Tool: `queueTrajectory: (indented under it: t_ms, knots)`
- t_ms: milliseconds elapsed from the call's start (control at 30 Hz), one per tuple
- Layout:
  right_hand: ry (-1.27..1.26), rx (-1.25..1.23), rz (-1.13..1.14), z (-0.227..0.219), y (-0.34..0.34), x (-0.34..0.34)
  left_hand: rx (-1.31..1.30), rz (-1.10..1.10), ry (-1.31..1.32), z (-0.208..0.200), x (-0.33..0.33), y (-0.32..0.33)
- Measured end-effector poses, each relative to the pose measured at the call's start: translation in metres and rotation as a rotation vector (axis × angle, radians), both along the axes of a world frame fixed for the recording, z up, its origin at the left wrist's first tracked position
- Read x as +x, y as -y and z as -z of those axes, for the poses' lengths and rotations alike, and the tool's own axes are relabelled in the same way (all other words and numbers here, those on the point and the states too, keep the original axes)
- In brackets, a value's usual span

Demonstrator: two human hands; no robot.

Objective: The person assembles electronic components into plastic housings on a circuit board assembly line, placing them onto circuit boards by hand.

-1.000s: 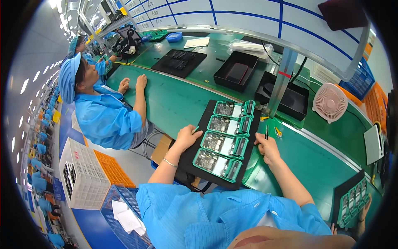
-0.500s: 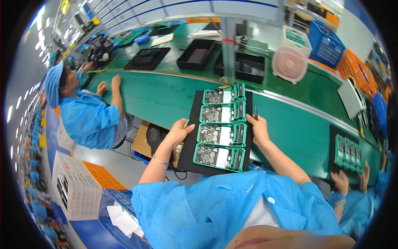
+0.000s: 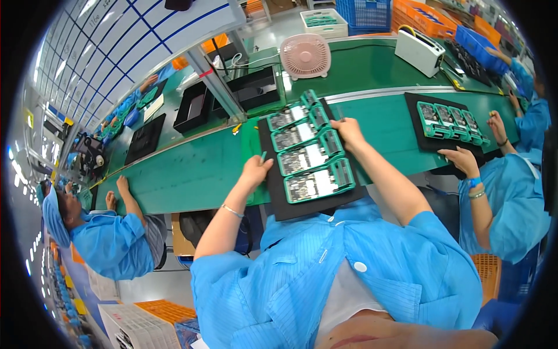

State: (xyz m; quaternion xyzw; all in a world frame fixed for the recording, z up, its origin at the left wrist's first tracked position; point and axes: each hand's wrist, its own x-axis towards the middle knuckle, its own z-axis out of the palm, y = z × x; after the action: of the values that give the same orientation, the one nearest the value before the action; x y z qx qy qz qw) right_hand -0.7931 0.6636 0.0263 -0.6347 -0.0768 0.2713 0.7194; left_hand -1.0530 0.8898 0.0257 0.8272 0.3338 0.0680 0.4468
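Observation:
Between my two hands is a black flat tray (image 3: 317, 208), tilted over the near edge of the green bench. On it lie several circuit boards (image 3: 296, 163) in green frames, lined up in a column. My left hand (image 3: 256, 171) grips the tray's left edge, and a small green tip shows by its fingers. My right hand (image 3: 350, 134) is closed on the right edge near the upper boards. A thin dark tool, like tweezers (image 3: 340, 110), sticks up from its fingers. Both hands' undersides are hidden.
A green bench (image 3: 192, 168) runs across. Beyond stand a pink fan (image 3: 306, 56), black bins (image 3: 195, 107) and a metal post (image 3: 218, 87). At right, a co-worker's hand (image 3: 462, 160) is by another black tray (image 3: 427, 136) of boards. Another person (image 3: 110, 232) sits at left.
The view has swung to the right, so the fan and post appear further left and the right-hand co-worker shows more. Both my hands keep hold of the tray.

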Motion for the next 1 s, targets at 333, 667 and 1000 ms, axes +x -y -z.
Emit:
queueTrajectory:
  t_ms: [333,667,1000]
  knots:
    - [0.433,-0.421,0.012,0.050,0.047,0.062,0.242,0.246,-0.100,0.001,0.057,0.007]
    - [0.750,-0.388,0.094,0.044,0.048,0.076,0.637,0.097,0.163,-0.028,0.099,-0.049]
    - [1.242,-0.364,-0.102,-0.031,-0.015,0.104,0.748,0.188,0.553,0.000,0.175,-0.065]
